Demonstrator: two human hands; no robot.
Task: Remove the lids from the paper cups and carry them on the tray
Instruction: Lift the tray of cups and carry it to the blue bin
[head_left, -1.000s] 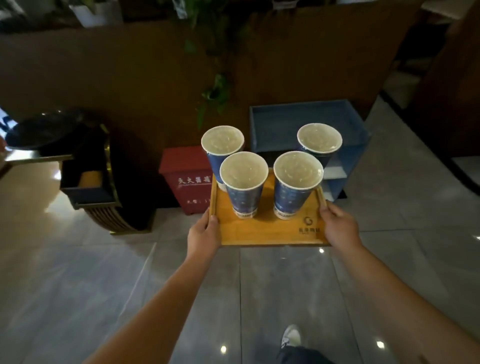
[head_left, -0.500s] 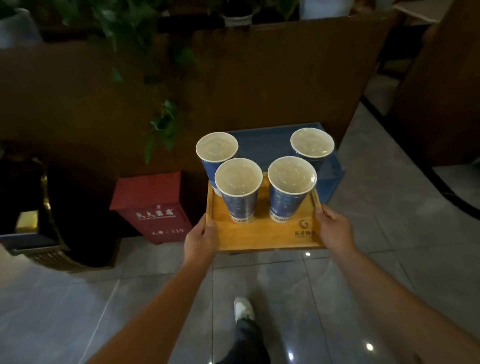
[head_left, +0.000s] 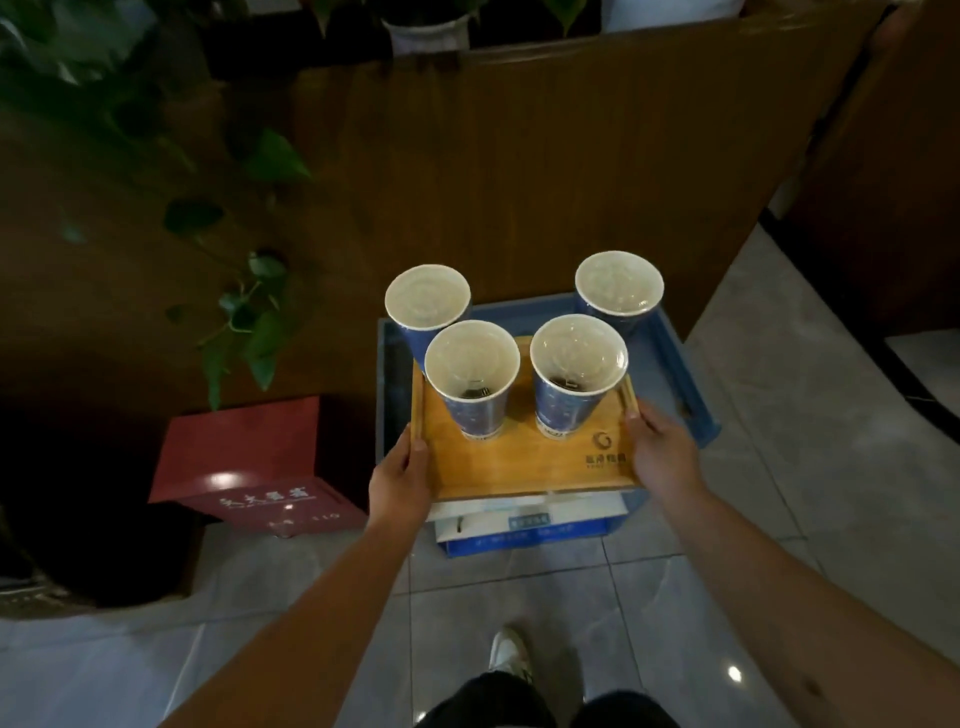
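Observation:
A wooden tray (head_left: 524, 462) hangs level in front of me, above a blue crate. My left hand (head_left: 397, 480) grips its left edge and my right hand (head_left: 662, 454) grips its right edge. Several tall blue paper cups stand upright on it: near left (head_left: 472, 374), near right (head_left: 576, 371), far left (head_left: 427, 304), far right (head_left: 618, 288). Each cup has a white rim and a clear cover that glints across its mouth. The tray's far half is hidden behind the cups.
A blue plastic crate (head_left: 675, 374) sits on the grey tiled floor under the tray, against a brown wooden partition (head_left: 519, 156). A red box (head_left: 249, 462) stands to its left, with plant leaves (head_left: 244, 312) hanging above. My shoe (head_left: 509, 649) shows below.
I have walked forward and turned right. The blue crate has come under the tray, and the red box has slid to the lower left. Both hands keep their grip on the tray.

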